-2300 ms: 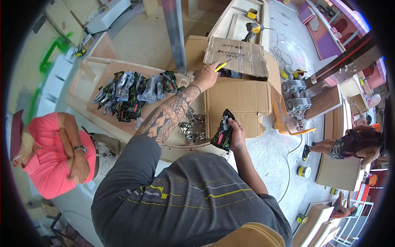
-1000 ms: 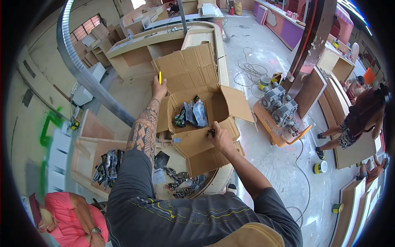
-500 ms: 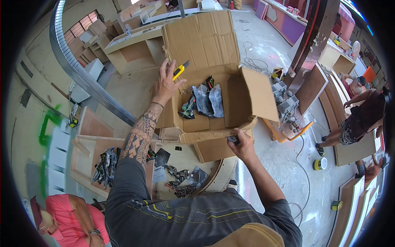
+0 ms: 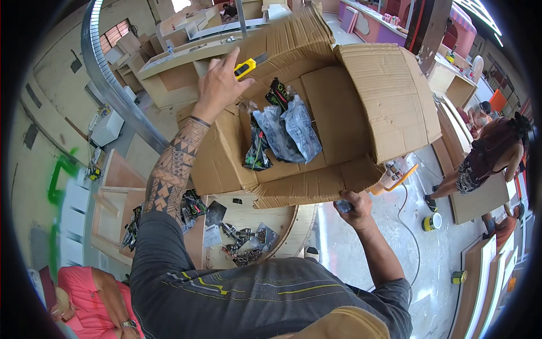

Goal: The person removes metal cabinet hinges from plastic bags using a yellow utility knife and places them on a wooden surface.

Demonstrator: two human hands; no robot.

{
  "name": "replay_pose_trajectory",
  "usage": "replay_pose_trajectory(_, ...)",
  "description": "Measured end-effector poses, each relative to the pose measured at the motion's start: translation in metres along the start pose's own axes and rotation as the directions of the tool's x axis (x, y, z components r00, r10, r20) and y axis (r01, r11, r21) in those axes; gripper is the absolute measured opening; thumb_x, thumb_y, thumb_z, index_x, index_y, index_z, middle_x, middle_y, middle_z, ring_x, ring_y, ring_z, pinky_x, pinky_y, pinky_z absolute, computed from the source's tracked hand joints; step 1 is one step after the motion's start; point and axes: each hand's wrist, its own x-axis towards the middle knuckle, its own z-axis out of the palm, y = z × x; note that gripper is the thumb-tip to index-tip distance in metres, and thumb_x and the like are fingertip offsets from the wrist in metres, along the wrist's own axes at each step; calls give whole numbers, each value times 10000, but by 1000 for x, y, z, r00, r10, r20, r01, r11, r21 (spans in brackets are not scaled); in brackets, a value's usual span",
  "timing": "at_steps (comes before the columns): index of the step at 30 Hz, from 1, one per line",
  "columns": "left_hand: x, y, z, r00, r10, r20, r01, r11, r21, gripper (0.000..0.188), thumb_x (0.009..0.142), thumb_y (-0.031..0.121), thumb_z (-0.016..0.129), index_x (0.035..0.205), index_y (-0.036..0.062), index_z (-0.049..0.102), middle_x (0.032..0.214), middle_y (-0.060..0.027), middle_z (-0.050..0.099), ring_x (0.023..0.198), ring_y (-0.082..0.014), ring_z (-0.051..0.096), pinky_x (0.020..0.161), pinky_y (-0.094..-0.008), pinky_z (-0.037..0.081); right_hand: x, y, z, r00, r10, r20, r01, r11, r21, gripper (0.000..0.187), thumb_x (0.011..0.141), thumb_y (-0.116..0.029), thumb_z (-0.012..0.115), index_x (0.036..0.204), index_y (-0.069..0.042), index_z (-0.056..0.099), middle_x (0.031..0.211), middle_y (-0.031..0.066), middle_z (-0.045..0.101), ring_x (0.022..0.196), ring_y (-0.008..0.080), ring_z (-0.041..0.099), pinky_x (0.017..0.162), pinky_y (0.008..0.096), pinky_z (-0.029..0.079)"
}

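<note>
A large open cardboard box is tilted in front of me, its flaps folded out. Inside lie several plastic packets, grey-blue, black and green; what they contain is unclear. Over the box's left side, my left hand grips a yellow utility knife, its dark blade out and pointing right. At the near right corner, my right hand is closed against the box's lower edge, with a small grey-blue thing showing at the fingers. Its kind cannot be made out.
Below the box, a wooden surface bears metal fittings and more packets. A curved metal post rises at left. A person in pink is at lower left; others work at right near wooden panels and a paint can.
The box has come up nearer and tilted, and looks larger. My right hand moved right and down with its corner. My left hand still has the utility knife, now slightly higher.
</note>
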Motion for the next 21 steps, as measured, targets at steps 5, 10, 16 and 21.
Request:
replay_pose_trajectory(5,-27,16,-34,989,-87,121,67,986,155,348,922,428,757,1160,177,720,933,-159,747,873,-389,732,742,-507,578,-11,23,-5,962,200,185,-211,977,39,435,722,0,831,1105,-75,639,998,135,721,860,330,728,727,405,570)
replay_pose_trajectory(10,-52,-8,-37,914,-315,256,259,938,229,350,930,363,748,1215,161,718,1004,-190,765,963,-399,739,802,-524,584,45,54,22,876,429,220,-461,878,127,387,822,-12,723,1192,-22,611,1035,156,725,855,326,731,749,393,569)
replay_pose_trajectory(16,-41,-8,-29,860,-376,346,287,916,281,366,925,334,736,1244,156,735,1059,-204,771,1025,-417,731,894,-534,581,77,88,53,844,454,286,-510,844,166,357,864,-12,675,1207,-63,591,754,142,673,677,271,702,670,368,547)
replay_pose_trajectory(21,-20,3,-31,886,-351,303,294,931,217,407,919,366,738,1265,152,736,1043,-227,764,1021,-422,728,891,-533,577,118,102,29,918,386,91,-395,907,144,363,838,13,668,1187,-50,589,851,88,668,688,119,610,654,309,507)
